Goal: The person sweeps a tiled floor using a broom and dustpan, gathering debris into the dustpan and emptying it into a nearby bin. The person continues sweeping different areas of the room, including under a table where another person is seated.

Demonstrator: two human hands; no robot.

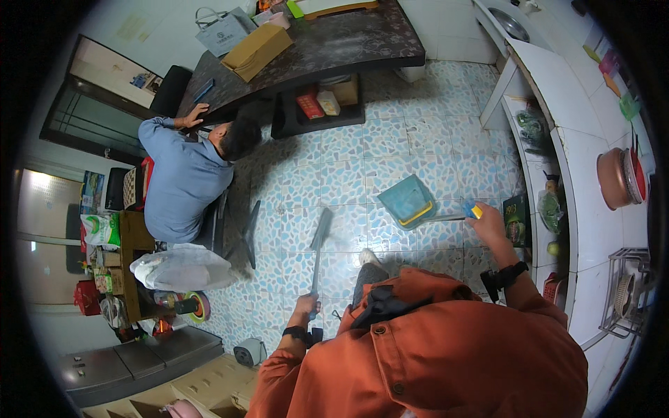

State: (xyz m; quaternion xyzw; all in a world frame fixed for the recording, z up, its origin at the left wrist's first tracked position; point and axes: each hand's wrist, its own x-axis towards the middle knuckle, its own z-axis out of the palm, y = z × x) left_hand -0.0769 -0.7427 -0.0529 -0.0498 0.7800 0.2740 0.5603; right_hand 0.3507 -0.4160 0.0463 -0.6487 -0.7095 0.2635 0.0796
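My left hand (307,305) grips the upper end of a long-handled broom (320,230). Its grey head points away from me, low over the patterned tile floor (345,177); whether the bristles touch the tiles I cannot tell. On the right, my right hand (486,222) is closed around the blue and yellow handle end of a dustpan (407,201). The teal pan with a yellow strip lies at or just above the tiles, to the right of the broom head. A gap of bare floor separates the two. No debris is clearly visible in the pan.
A person in a blue shirt (183,177) sits on a chair at the left, one hand on the dark table (360,39). A cardboard box (257,52) stands on it. White-tiled counter shelving (580,183) lines the right side. A plastic bag (183,266) bulges beside the chair.
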